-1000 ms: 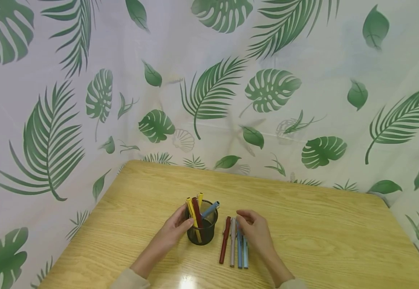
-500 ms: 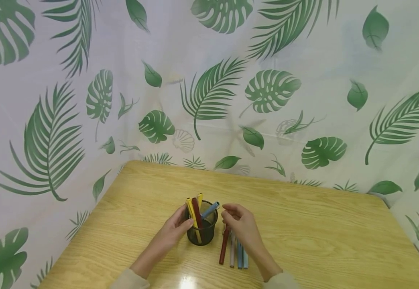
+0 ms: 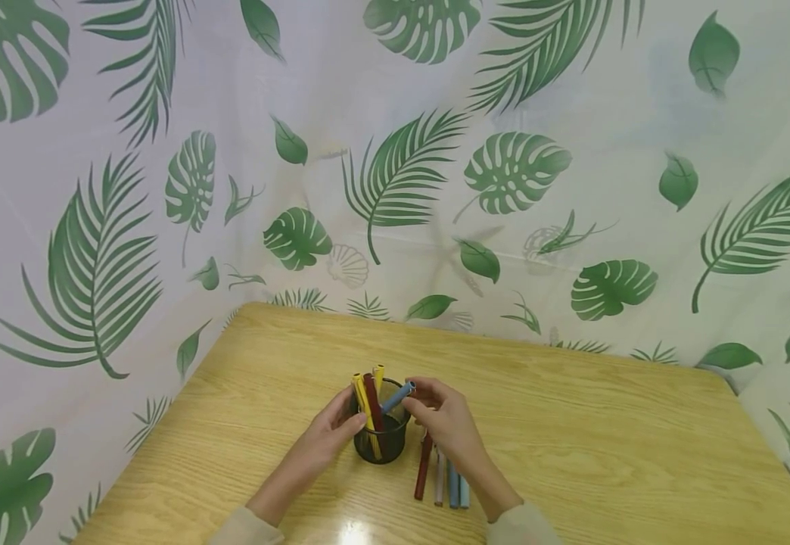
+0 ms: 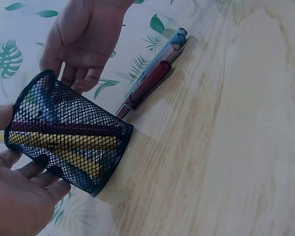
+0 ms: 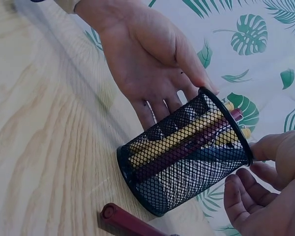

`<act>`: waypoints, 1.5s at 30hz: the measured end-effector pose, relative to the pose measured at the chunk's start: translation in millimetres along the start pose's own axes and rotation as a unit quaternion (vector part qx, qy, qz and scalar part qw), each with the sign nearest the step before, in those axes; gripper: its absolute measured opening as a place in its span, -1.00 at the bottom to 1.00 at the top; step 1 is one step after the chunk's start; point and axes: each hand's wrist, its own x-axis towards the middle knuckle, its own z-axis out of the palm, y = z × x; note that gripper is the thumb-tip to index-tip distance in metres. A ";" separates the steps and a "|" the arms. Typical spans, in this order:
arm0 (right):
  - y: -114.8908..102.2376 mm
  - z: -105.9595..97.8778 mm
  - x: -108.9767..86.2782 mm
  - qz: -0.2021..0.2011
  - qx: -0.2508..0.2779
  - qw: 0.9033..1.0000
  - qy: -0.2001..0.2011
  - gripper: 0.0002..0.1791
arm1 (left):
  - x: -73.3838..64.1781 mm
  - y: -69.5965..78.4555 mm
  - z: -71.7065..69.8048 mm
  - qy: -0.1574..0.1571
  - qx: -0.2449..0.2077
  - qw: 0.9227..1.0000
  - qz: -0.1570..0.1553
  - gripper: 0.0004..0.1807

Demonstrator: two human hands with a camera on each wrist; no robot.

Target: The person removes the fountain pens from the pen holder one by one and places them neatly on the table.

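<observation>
Two yellow pens (image 3: 362,393), one dark red pen (image 3: 372,400) and one blue pen (image 3: 397,398) are leaning inside a black mesh cup (image 3: 383,448), which is standing upright on the wooden table (image 3: 606,439). Left hand (image 3: 330,431) is gripping the cup from its left side, thumb lying at the rim, fingers spreading slightly and curving round the mesh. Right hand (image 3: 446,420) is bending in at the cup's right rim, thumb and fingertips sitting right by the blue pen's upper end; cannot tell whether they are pinching it, since fingers and rim are hiding the contact. Blue pen is tilting right, toward that hand.

Four more pens are lying side by side, just right of the cup: second dark red pen (image 3: 424,471), grey pen (image 3: 439,484), second blue pen (image 3: 453,490), light blue pen (image 3: 464,493). Right hand and wrist are covering their upper ends in the head view. Pale sleeves (image 3: 523,525) are showing at both forearms. Leaf-print cloth (image 3: 517,174) is hanging behind the table.
</observation>
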 end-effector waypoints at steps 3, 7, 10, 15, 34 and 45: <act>-0.2 1.6 1.5 0.000 0.001 1.000 -0.006 -0.65 | 0.5 -0.6 0.4 -0.001 -0.005 1.000 0.002 -0.21; -0.6 2.6 2.5 -0.006 0.002 1.000 -0.015 -0.67 | 0.7 -0.6 0.9 -0.001 -0.008 1.000 0.006 -0.23; -1.3 2.7 3.1 -0.009 0.002 1.000 -0.025 -0.69 | 0.5 -0.4 1.1 -0.001 -0.010 1.000 0.007 -0.24; -8.2 4.8 1.9 0.003 -0.002 1.000 -0.029 -0.73 | -0.2 1.1 1.4 -0.002 -0.010 1.000 0.006 -0.25; -19.4 -16.6 -1.6 -0.008 0.034 0.996 0.079 -0.71 | 0.3 -0.1 0.0 -0.001 -0.009 1.000 0.012 -0.24; -21.1 -40.8 -3.5 0.039 0.159 0.982 0.094 -0.70 | -0.2 -0.5 -0.5 -0.002 -0.005 1.000 0.010 -0.22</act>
